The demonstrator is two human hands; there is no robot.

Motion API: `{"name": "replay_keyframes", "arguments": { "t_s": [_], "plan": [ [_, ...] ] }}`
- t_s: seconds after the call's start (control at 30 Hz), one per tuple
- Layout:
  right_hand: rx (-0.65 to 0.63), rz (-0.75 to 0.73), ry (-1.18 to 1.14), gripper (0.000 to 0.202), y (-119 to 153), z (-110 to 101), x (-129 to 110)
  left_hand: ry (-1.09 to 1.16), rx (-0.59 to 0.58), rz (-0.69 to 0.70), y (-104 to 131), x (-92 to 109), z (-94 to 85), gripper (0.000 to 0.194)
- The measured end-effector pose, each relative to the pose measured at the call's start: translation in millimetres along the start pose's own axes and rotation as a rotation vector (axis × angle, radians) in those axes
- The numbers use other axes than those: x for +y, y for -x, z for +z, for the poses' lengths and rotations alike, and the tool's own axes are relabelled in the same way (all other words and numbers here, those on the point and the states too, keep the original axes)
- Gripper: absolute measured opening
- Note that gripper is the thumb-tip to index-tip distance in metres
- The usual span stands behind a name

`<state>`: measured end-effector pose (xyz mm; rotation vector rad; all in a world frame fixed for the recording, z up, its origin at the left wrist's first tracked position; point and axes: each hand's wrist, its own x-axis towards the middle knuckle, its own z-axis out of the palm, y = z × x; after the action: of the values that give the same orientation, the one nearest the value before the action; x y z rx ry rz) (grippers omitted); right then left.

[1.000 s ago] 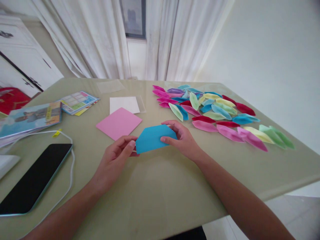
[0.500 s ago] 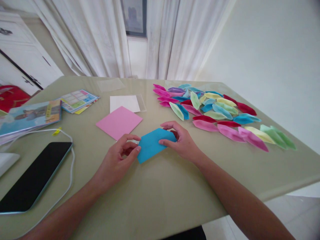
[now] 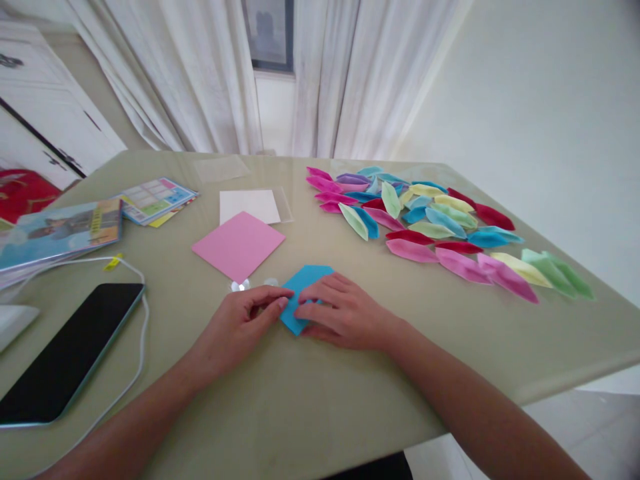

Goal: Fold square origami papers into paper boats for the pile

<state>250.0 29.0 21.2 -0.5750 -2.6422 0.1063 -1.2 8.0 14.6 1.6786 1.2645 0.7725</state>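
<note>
A folded blue paper [image 3: 309, 277] lies near the middle of the table, between my hands. My left hand [image 3: 243, 323] pinches its left corner between thumb and index finger. Over the paper's right part rests my right hand [image 3: 345, 313], palm down, its fingers spread on the surface and hiding that side. A pink square sheet [image 3: 240, 245] lies just beyond my left hand, overlapping a white sheet [image 3: 249, 205]. Small shiny clear pieces [image 3: 241, 285] sit by the pink sheet's near corner.
Many folded colored paper pieces [image 3: 453, 217] spread over the table's right side. On the left are a black-screened phone [image 3: 70, 353], a white cable [image 3: 146, 333], a booklet [image 3: 60, 230] and printed cards [image 3: 159, 199]. A clear sleeve [image 3: 221, 168] lies at the back.
My right hand has moved from gripping the blue paper's right end to lying over it. The paper has turned, and my left hand has shifted slightly right.
</note>
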Motion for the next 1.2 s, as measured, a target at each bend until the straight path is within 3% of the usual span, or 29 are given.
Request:
{"name": "replay_keyframes", "arguments": {
  "t_s": [0.13, 0.33, 0.53, 0.8, 1.0, 1.2],
  "plan": [
    [-0.067, -0.056, 0.040, 0.015, -2, 5, -3, -0.101, -0.036, 0.061, 1, -3, 0.3, 0.032],
    [-0.159, -0.038, 0.016, 0.014, 0, 1, 3, -0.357, -0.053, 0.328, -1, -13, -3.0, 0.020],
    [-0.163, -0.027, -0.094, 0.015, -2, 4, -2, -0.460, -0.087, 0.387, -3, -16, -4.6, 0.023],
    [-0.103, 0.271, -0.411, 0.004, -5, 9, -8, -0.533, -0.172, 0.468, -4, -12, -9.7, 0.020],
    [-0.044, 0.420, -0.481, 0.010, -9, 9, -10, -0.595, -0.166, 0.521, -1, -9, -8.7, 0.017],
    [-0.065, 0.497, -0.485, 0.011, -10, 7, -8, -0.614, -0.140, 0.539, -2, -15, -5.7, 0.015]
  ]
}}
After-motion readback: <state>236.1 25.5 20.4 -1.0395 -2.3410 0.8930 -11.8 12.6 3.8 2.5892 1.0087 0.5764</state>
